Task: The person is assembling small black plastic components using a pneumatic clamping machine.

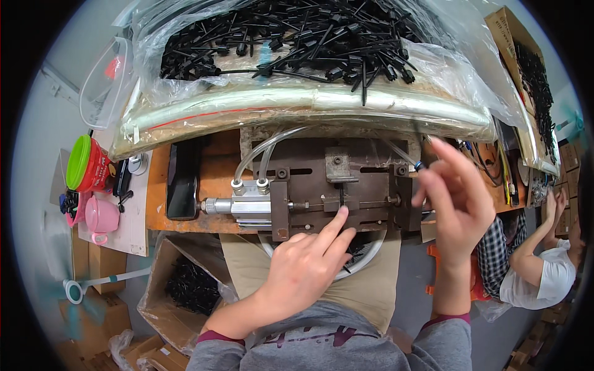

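Observation:
My left hand [306,263] reaches over the front of a brown metal fixture [309,157], palm down. Its index finger is stretched out, the tip at the lower end of a thin black rod [341,193] standing in the fixture's middle block; whether it presses there I cannot tell. My right hand [458,201] is raised over the fixture's right end, slightly blurred, with fingers curved and apart. Near its fingertips is a smeared dark streak; I cannot tell what it is. A silver air cylinder [250,207] with clear hoses [265,148] sits at the fixture's left end.
Behind the fixture, a plastic-lined tray [309,99] bears a heap of black stemmed parts [297,43]. A carton [164,278] of black parts stands at lower left. Red tub [99,164] and pink cup [102,214] are at left. Another person [538,272] sits at right.

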A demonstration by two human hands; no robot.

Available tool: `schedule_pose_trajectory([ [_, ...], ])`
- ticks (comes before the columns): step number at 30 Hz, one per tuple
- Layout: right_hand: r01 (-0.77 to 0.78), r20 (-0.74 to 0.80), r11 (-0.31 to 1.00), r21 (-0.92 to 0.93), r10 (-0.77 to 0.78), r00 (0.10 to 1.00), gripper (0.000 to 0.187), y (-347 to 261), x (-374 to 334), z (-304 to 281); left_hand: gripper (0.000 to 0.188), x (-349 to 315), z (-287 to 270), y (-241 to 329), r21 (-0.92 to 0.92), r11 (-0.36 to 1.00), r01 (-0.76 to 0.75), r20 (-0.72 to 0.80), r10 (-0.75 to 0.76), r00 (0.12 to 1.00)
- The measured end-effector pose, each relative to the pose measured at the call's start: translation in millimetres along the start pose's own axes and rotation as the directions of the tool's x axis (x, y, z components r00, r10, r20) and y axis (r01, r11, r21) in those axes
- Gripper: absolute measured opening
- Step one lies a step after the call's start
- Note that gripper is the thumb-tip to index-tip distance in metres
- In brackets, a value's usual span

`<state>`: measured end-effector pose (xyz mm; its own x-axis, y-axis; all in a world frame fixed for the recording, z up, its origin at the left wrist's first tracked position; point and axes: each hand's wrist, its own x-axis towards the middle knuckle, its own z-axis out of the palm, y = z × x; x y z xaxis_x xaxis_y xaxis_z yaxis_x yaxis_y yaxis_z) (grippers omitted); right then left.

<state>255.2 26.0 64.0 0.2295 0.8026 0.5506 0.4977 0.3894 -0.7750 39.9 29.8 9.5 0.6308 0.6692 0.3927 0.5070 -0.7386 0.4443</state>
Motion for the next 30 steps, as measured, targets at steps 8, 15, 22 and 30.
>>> schedule_pose_trajectory([
  [8,-0.054,0.035,0.968,0.244,0.047,0.998,0.031,31,-55,-3,0.019,78,-61,-28,0.139,0.974,-0.181,-0.427,0.224,0.876],
  [15,-0.017,0.189,0.999,-0.027,0.022,0.982,0.034,4,-82,15,0.013,171,-76,-62,0.419,0.908,-0.02,-0.48,0.241,0.844],
  [22,0.286,0.409,0.906,-0.312,-0.144,0.901,0.023,15,-88,40,0.026,201,-73,-65,0.276,0.957,0.087,-0.328,0.009,0.945],
  [30,0.36,0.427,0.811,-0.46,-0.153,0.891,0.019,15,-84,52,0.028,205,-85,-49,0.135,0.981,0.14,-0.263,-0.101,0.96],
])
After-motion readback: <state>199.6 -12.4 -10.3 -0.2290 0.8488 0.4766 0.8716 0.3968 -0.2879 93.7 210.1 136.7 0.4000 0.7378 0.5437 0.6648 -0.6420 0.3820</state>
